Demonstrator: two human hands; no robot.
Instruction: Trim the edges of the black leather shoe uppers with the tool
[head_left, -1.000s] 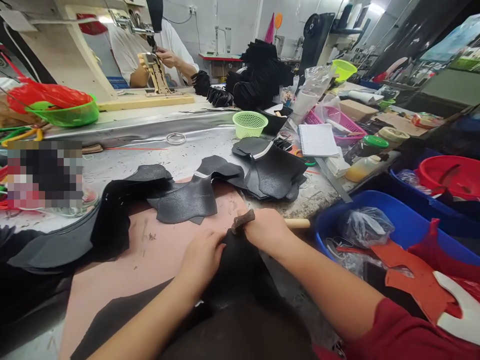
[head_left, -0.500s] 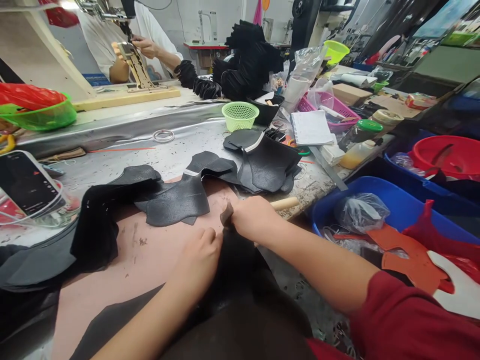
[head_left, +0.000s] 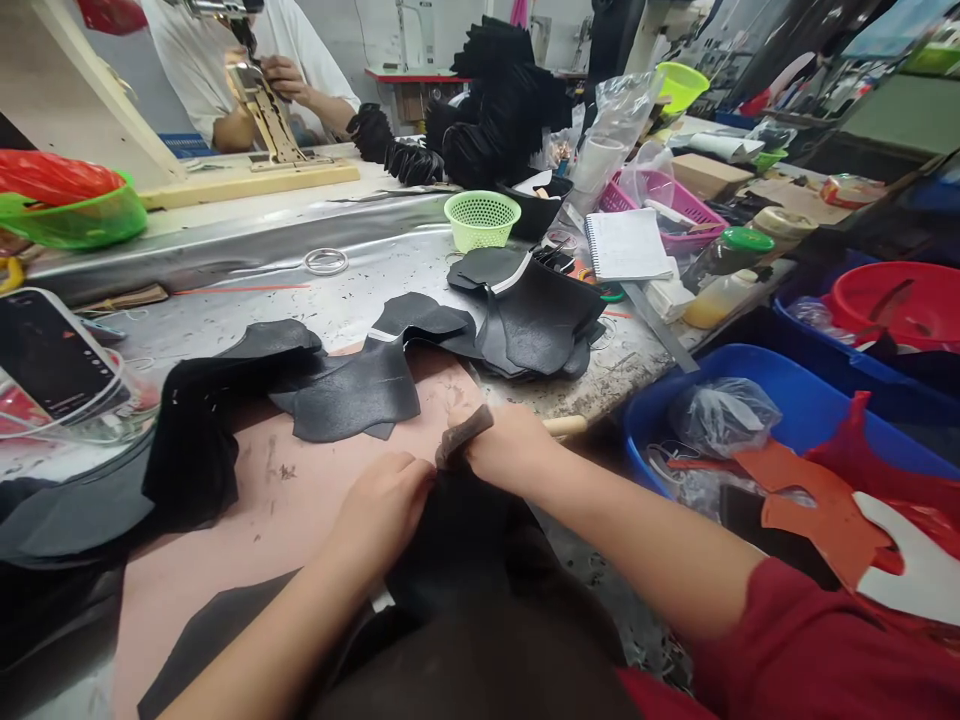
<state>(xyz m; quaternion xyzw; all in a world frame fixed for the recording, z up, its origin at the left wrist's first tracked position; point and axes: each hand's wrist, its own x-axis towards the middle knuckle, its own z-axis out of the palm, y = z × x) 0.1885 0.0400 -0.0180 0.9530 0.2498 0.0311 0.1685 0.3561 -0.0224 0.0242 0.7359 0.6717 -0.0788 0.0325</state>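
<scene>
My right hand (head_left: 510, 450) is wrapped round a hammer (head_left: 463, 437), its dark head showing at the fingers and its pale wooden handle sticking out to the right. Below the head lies a black leather piece (head_left: 457, 530) at the near edge of a pink board (head_left: 300, 500). My left hand (head_left: 384, 505), with curled fingers, grips the edge of that piece close to the hammer head. Its fingertips are partly hidden. Beyond my hands, black leather pieces with a white strip (head_left: 356, 390) lie across the board, and a further stack (head_left: 544, 320) lies to the right.
A phone (head_left: 56, 350) leans at the left. Toward the back stand a light green basket (head_left: 482, 218), a notebook (head_left: 626, 245) and a glue-like bottle (head_left: 720, 298). Blue bins (head_left: 645, 425) flank the table at right. Across the table, another person's hands (head_left: 289, 80) work at a sewing machine (head_left: 262, 110).
The hammer head has tilted and shows more of its length. My left hand has shifted slightly left on the leather, and a white strip now shows beneath its wrist.
</scene>
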